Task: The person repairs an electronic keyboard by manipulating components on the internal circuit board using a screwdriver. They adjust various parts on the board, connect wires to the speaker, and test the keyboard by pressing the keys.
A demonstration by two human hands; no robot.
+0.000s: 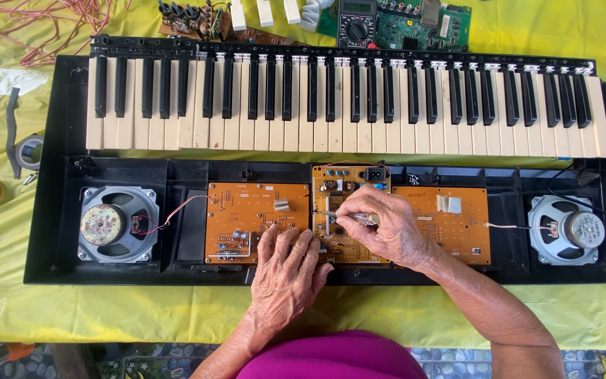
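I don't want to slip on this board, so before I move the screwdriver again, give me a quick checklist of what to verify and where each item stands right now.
1. Right hand grips the screwdriver: ok, pinched between the fingers.
2. Tip seated on the middle circuit board: cannot tell, the tip is too small to make out.
3. Left hand steadies the work: ok, fingers rest across the board's lower edge.
4. Keyboard case lies flat on the yellow cloth: ok.
5. Left speaker wire clear of the hands: ok, it runs to the left circuit board.
6. Power disconnected: cannot tell.
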